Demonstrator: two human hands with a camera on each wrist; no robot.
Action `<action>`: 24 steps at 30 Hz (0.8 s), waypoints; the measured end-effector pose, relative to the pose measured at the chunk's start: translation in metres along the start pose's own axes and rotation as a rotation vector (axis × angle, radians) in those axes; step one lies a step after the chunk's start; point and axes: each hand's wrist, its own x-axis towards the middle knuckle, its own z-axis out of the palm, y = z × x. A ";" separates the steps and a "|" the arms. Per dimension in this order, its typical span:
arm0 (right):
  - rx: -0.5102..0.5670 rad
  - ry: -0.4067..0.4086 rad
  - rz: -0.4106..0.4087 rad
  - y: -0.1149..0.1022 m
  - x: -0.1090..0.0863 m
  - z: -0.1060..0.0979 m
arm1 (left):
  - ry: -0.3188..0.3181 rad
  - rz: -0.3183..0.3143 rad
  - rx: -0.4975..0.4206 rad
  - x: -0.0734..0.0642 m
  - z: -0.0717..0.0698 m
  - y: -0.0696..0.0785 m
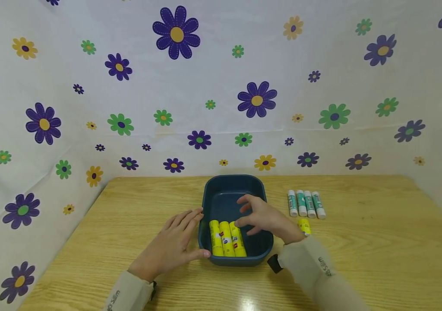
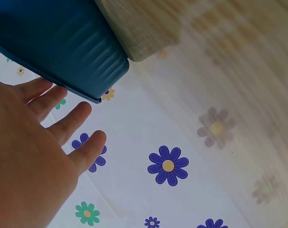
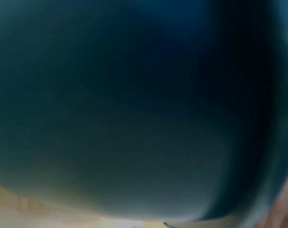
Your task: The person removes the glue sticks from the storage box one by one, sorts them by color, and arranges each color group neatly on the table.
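Observation:
A dark blue rectangular bin (image 1: 232, 261) stands on the wooden table. Inside its near left part, 3 yellow glue sticks (image 1: 226, 239) lie side by side. My left hand (image 1: 172, 242) rests at the bin's left side, fingers extended against the rim; the left wrist view shows fingertips touching the bin's edge (image 2: 82, 92). Over the bin's right half hovers my right hand (image 1: 263, 217), fingers spread and slightly bent, thumb beside the rightmost yellow stick, nothing between them. Dark blurred bin wall (image 3: 110, 118) fills most of the right wrist view.
To the right of the bin, several white-and-teal glue sticks (image 1: 306, 204) lie in a row. Another yellow glue stick (image 1: 304, 225) lies just below them, partly hidden by my right wrist. A flower-patterned cloth (image 1: 213, 77) hangs behind the table (image 1: 380, 242).

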 end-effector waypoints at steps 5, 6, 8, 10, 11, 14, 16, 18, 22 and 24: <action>-0.052 0.011 0.032 0.003 0.003 0.007 | 0.008 0.004 0.003 0.000 0.000 -0.001; -0.068 0.011 0.038 0.004 0.004 0.009 | 0.008 0.004 0.002 0.000 0.000 -0.001; -0.098 0.019 0.059 0.004 0.006 0.012 | 0.005 0.006 0.004 0.000 0.000 -0.001; -0.120 0.020 0.073 0.005 0.007 0.015 | 0.003 0.010 0.004 0.000 0.000 -0.001; -0.127 0.020 0.077 0.005 0.007 0.016 | 0.004 0.012 0.001 0.001 0.000 -0.001; -0.145 0.024 0.086 0.006 0.008 0.018 | 0.000 0.015 -0.005 0.001 0.000 -0.001; -0.152 0.028 0.084 0.007 0.009 0.021 | 0.000 0.010 -0.007 0.000 0.000 -0.001; -0.166 0.025 0.074 0.007 0.010 0.024 | -0.001 0.003 -0.007 -0.001 -0.001 -0.001; -0.193 0.029 0.059 0.008 0.009 0.031 | 0.001 -0.002 -0.011 -0.001 -0.001 -0.001; -0.205 0.034 0.060 0.008 0.009 0.032 | 0.001 0.000 -0.010 -0.001 -0.001 -0.001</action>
